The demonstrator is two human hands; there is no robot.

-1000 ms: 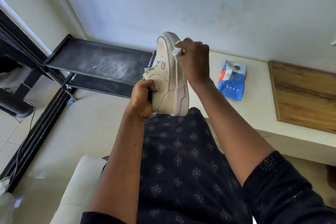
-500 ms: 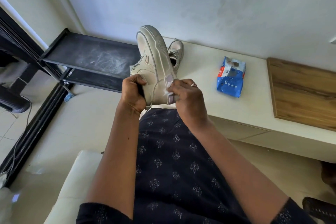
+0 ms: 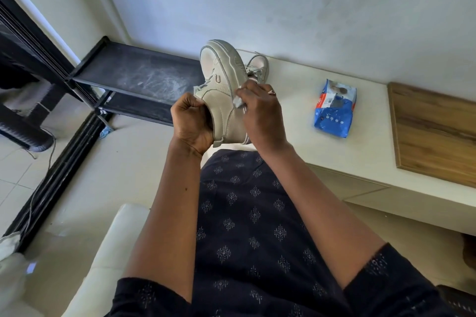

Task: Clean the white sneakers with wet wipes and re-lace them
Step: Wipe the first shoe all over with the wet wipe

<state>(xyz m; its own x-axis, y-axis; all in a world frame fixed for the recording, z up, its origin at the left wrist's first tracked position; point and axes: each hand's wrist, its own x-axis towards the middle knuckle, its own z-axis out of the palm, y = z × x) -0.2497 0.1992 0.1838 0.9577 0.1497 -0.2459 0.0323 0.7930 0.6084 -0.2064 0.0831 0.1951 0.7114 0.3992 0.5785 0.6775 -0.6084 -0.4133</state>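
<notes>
Since the frame half a second back, the right hand [image 3: 260, 116] has travelled up the sneaker [image 3: 222, 90] from the heel end toward mid-side. The shoe's tilt has altered little.

Condition now: the sneaker is held in the air above the lap, toe uppermost. The left hand [image 3: 192, 123] grips the heel collar, fingers curled tight round it. The right hand's fingers are curled round a bunched wet wipe [image 3: 238, 101] and press it to the side panel. A second sneaker [image 3: 258, 65] sits on the counter [image 3: 296, 121] directly behind, near its left end. The pack of wipes [image 3: 333, 108] lies further right, apart from both.

Risks, as judged:
- The only hold is at the collar, so firm rubbing could twist the shoe loose and drop it to the floor
- The wipe looks small and greyed, so continued use may smear dirt rather than lift it
- A loose lace [image 3: 203, 85] hangs by the left hand and could snag
- A wide upward stroke may knock the second sneaker off the counter
</notes>
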